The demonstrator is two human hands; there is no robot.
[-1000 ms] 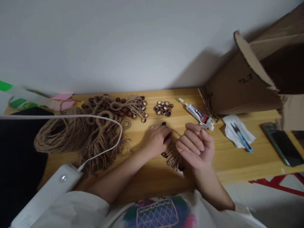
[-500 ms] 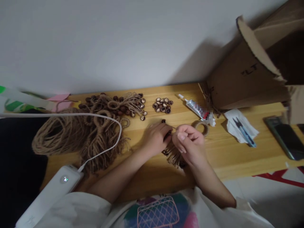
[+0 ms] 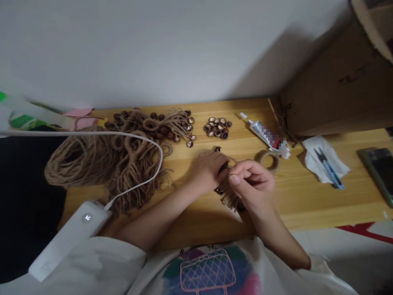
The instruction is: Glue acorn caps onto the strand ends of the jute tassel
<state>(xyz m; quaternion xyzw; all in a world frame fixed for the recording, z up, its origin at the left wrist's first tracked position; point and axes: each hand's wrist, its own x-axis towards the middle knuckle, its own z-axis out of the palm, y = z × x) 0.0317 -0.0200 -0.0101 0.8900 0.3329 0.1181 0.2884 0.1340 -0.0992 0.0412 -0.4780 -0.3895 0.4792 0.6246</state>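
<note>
My left hand (image 3: 210, 171) curls over a dark brown nut shell and twine strands, fingers closed and partly hiding them. Beside it, my right hand (image 3: 253, 180) pinches a thin twine strand between thumb and forefinger. Under both hands hangs a twine tassel (image 3: 230, 198) with dark shells at its edges. One shell (image 3: 217, 149) shows just beyond my left fingers. A twine-wrapped ring (image 3: 278, 164) lies behind my right hand. Further back sits a group of halved shells (image 3: 217, 128), with a metal glue tube (image 3: 265, 135) to its right.
Left are a twine coil (image 3: 80, 159), tasselled twine pieces (image 3: 132, 176) and a white power bank (image 3: 70, 237) with a looping cable. On the right are snips (image 3: 330, 170) on tissue (image 3: 316, 166), a phone (image 3: 379, 170) and a cardboard box (image 3: 331, 90). A wall stands behind.
The camera view has shifted, so the tabletop items appear slightly higher and further right. Both hands stay together at the tassel, with the right hand still pinching.
</note>
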